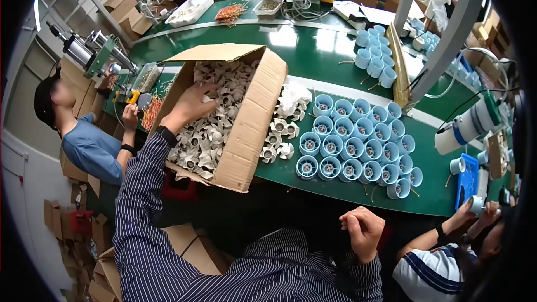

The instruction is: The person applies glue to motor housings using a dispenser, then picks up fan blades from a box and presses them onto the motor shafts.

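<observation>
My left hand (193, 103) reaches into a cardboard box (249, 128) filled with light grey plastic fan impellers (204, 145). Its fingers are stretched apart over the heap, touching the impellers at the top; none is clearly gripped. My right hand (364, 232) is held off the table's near edge, in front of my body, with the fingers curled in and nothing showing in them. Just right of the box, several loose impellers (277, 134) lie on the green table beside a crumpled white bag (293, 98). Rows of light blue round housings (352, 148) stand farther right, open side up.
More blue housings (376, 56) stand at the far right by a metal post (430, 50). A person in blue (92, 145) works at the left by a press machine (100, 50). Another person's hands (481, 212) are at the lower right near a blue tray (469, 182).
</observation>
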Tool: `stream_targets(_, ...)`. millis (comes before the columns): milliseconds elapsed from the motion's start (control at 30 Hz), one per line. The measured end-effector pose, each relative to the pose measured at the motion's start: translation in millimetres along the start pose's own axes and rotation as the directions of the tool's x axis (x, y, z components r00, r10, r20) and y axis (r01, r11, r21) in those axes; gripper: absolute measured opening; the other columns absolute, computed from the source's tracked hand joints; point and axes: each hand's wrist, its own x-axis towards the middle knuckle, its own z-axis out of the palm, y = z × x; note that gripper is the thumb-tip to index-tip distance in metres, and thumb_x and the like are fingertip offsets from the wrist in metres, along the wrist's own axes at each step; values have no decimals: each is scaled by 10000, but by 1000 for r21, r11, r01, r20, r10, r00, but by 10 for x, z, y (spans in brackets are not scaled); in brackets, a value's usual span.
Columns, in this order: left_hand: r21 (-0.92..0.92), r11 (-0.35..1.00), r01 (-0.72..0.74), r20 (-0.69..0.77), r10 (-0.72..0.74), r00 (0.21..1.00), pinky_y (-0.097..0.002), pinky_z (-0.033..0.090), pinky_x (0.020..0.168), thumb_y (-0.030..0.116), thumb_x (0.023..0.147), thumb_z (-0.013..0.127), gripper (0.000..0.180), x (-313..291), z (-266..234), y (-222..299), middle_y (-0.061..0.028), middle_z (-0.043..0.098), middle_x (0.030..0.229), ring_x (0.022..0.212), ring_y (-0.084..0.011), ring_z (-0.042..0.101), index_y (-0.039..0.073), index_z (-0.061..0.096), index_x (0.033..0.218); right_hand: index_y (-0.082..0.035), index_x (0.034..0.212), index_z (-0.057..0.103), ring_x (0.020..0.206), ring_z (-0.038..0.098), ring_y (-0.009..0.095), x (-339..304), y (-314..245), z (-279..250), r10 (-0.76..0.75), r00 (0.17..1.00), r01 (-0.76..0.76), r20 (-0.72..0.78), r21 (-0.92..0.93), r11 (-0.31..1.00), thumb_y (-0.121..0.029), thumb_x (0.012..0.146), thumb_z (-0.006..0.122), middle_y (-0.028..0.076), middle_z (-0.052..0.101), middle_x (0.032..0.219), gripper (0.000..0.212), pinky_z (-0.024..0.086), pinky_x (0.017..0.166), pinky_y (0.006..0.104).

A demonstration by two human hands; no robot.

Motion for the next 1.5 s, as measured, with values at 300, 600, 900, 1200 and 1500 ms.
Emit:
stream_targets(300,163,986,45,84,-59,995,-468,497,1068,296,898,734,608,-107,523,-145,-239,665,1350,1255,-388,629,-6,615,1411,0,908,752,660,692,208,-33,153,-243,-126,989,127,-72,3,992,-21,917,744,84,732,794,24,552,595,320)
stream_targets(600,-18,993,120,173,-115,978,-422,475,1104,350,898,789,683,-53,480,-249,-224,671,1392,1320,-347,620,14,594,1460,-9,931,716,640,640,213,-112,191,-408,-80,978,93,-191,59,994,-74,950,731,86,684,801,70,516,596,341)
stream_targets(900,117,979,170,76,-179,981,-436,477,1090,349,883,798,672,27,476,49,-256,674,1360,1299,-375,627,0,611,1425,-11,930,741,636,651,195,-50,164,-379,-81,991,80,-104,-15,997,-54,938,743,73,706,800,44,526,584,319)
stream_targets(1200,115,990,86,-52,-80,995,-423,516,1032,213,811,808,626,-158,378,-7,-249,710,1278,1206,-375,676,-27,636,1362,-4,939,746,694,693,214,-195,195,-167,-1,998,-3,-67,-55,998,-69,942,754,92,727,825,66,541,608,313)
stream_targets(1500,-357,898,257,-46,-292,955,-401,505,1039,158,753,816,627,-78,104,-285,-194,718,1240,1193,-314,664,-44,657,1325,-8,938,752,694,695,200,-122,115,-122,-48,999,48,3,-57,997,-78,940,759,81,736,831,71,550,617,300)
